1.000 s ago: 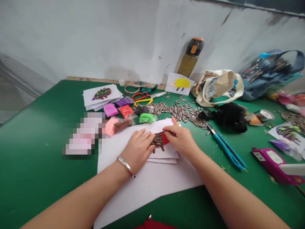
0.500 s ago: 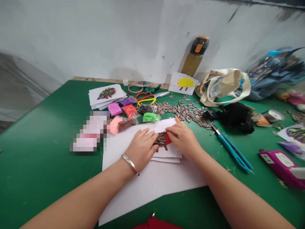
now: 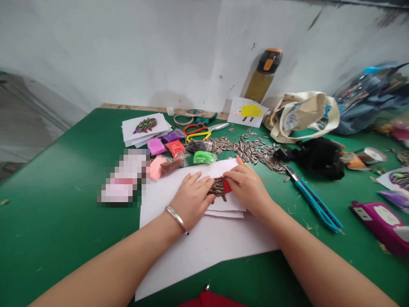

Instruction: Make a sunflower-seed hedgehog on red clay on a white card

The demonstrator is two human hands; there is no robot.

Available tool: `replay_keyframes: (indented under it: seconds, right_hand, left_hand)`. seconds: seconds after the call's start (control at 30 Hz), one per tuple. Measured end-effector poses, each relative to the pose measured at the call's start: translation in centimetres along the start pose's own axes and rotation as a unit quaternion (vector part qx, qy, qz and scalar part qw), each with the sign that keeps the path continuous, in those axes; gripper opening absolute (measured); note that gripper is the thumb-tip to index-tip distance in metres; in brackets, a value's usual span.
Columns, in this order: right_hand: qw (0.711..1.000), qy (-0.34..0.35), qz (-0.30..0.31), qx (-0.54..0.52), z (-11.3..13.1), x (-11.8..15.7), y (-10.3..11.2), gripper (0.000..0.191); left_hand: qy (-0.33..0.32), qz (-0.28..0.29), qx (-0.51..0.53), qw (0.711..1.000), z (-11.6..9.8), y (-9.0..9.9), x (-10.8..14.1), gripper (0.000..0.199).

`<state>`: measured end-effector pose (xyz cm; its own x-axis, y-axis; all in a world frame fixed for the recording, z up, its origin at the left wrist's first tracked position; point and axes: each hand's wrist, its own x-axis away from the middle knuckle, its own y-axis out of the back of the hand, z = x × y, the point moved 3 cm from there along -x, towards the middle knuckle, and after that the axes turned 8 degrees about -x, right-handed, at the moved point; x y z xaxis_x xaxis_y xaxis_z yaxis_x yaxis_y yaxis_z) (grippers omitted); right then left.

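My left hand (image 3: 191,199), with a silver bangle on its wrist, lies flat with fingers apart on a small white card (image 3: 228,206). Its fingertips touch the left side of a hedgehog-like picture (image 3: 217,186) covered in rows of striped seeds. At the picture's right end, by a patch of red clay (image 3: 227,186), the thumb and fingers of my right hand (image 3: 248,184) are pinched together. Whatever they hold is hidden. Beneath the card is a large white sheet (image 3: 179,264). Loose sunflower seeds (image 3: 247,150) lie spread beyond my hands.
Bagged coloured clay, including a green pack (image 3: 204,157), lies behind the sheet. Scissors (image 3: 200,135) are further back. A blue utility knife (image 3: 315,200) and a magenta case (image 3: 380,228) lie to the right. A bottle (image 3: 263,76) and a cream bag (image 3: 303,117) stand by the wall.
The whole view has shifted slightly, so things appear a little further right. Both hands keep the same places on the card, with no clear change in their grip.
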<state>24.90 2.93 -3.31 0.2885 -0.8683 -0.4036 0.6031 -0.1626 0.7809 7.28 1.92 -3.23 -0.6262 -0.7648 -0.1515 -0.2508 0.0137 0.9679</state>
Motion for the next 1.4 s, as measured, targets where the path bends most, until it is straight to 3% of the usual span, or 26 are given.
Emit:
replay_keyframes:
  seconds: [0.3,0.67,0.9,1.0,1.17,1.4]
  right_hand:
    - [1.000,0.011,0.012,0.007,0.0,-0.1,-0.5,0.028]
    - [1.000,0.002,0.020,0.008,0.3,-0.4,-0.8,0.028]
    - [0.999,-0.038,-0.018,0.004,0.1,0.2,0.4,0.028]
    - [0.998,-0.063,-0.006,0.015,0.1,0.5,0.7,0.025]
    - [0.999,-0.032,0.020,0.026,0.5,0.4,0.2,0.026]
    - [0.998,-0.055,-0.022,0.010,0.1,0.6,0.4,0.027]
  left_hand:
    - [0.011,0.023,-0.020,0.999,-0.1,-0.4,-0.1,0.035]
    - [0.005,0.009,-0.027,1.000,-0.1,-0.5,-0.2,0.033]
    - [-0.005,-0.009,-0.036,0.999,0.0,-0.6,-0.2,0.034]
    - [-0.002,-0.004,-0.037,0.999,0.0,-0.7,-0.1,0.033]
    - [-0.005,-0.014,-0.037,0.999,0.0,-0.6,-0.1,0.034]
    - [-0.008,-0.017,-0.035,0.999,0.0,-0.5,-0.2,0.033]
